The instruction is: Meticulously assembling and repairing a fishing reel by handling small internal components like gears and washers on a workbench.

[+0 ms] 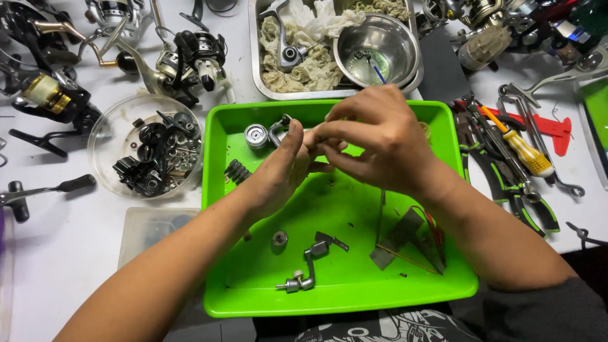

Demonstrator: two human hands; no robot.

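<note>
Both hands meet above the far half of the green tray (443,278). A small part, mostly hidden, is pinched between the left hand (282,168) and the right hand (380,136). The part is best kept low over the tray, so that anything dropped is caught.

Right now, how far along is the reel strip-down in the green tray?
Done: loose parts already lie in the green tray: a crank handle, a round silver cap, a black ribbed piece. In hand: the left hand and right hand meet on a small metal part, mostly hidden. Left: whole reels sit on the table, untouched.
</note>
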